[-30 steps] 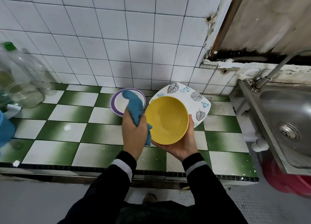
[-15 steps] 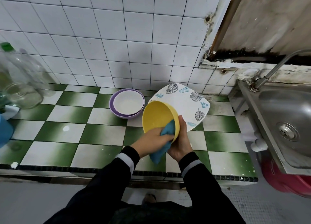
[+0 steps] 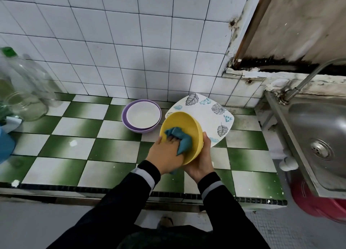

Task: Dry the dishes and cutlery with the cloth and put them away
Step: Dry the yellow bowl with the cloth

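Single head-worn wide-angle view, forward and down, close above the tiled counter (image 3: 78, 151), left edge perhaps blurred

I read soft, even, rather dim light. A diffuse shadow (image 3: 153, 67) lies on the wall tiles (image 3: 89, 33) beyond the fingers (image 3: 172, 139). Left of the fingers, the clear bottles (image 3: 26, 84) blur, and tile lines bow toward the frame edges. Right of them, the steel sink (image 3: 318, 121) shows a dull sheen.

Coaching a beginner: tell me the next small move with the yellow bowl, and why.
Probably sweep the blue cloth round the far wall inside the yellow bowl: the left hand presses it on the near side, the right hand holds the bowl tilted.
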`<state>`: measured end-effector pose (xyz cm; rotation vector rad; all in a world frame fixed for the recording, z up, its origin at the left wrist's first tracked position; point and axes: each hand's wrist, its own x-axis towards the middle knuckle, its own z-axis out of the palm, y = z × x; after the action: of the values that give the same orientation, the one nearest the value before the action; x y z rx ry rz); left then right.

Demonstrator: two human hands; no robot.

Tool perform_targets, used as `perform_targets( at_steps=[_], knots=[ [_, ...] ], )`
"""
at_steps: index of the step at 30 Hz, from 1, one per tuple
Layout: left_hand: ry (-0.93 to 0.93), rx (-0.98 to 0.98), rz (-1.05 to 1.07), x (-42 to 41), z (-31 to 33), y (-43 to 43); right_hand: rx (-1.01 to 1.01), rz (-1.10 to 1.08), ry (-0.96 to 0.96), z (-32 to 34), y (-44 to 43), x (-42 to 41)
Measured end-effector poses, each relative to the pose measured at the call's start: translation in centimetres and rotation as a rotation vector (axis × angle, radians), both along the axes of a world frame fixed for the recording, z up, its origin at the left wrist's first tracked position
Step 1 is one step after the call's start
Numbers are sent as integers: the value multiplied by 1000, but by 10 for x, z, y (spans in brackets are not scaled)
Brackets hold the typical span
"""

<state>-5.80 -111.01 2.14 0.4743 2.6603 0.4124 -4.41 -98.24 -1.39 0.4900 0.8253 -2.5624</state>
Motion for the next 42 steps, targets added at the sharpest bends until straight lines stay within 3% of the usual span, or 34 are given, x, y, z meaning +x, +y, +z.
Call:
perform_targets(
  at_steps=[3,7,10,13,15,20,25,30,32,35,42],
  knots=[
    [-237,282,146,9,15,9,16,-56,16,-3,6,-4],
    [-551,957,425,16,28,19,-6,-55,-35,-1,8,-6],
    [-571,1263,637,14,30,28,-41,-30,-32,4,1,-4],
    [-469,1389,772,11,33,31,-65,18,-4,11,-7,1],
    [-403,1418,844,9,35,27,-66,45,-1,11,-8,3],
    [-259,1300,757,16,26,16,-51,6,-7,13,4,4],
    [-200,1350,954,12,20,5,-43,-72,-26,8,7,4],
    [-98,1226,1101,5,14,-15,18,-155,-45,2,10,2],
    [-175,1193,1139,2,12,-22,116,-171,-70,2,9,3],
    [-474,1183,1180,-2,10,-28,242,-206,-81,-4,9,8],
    [-894,1435,910,-7,21,-21,330,-389,-85,7,26,30]
  ],
)
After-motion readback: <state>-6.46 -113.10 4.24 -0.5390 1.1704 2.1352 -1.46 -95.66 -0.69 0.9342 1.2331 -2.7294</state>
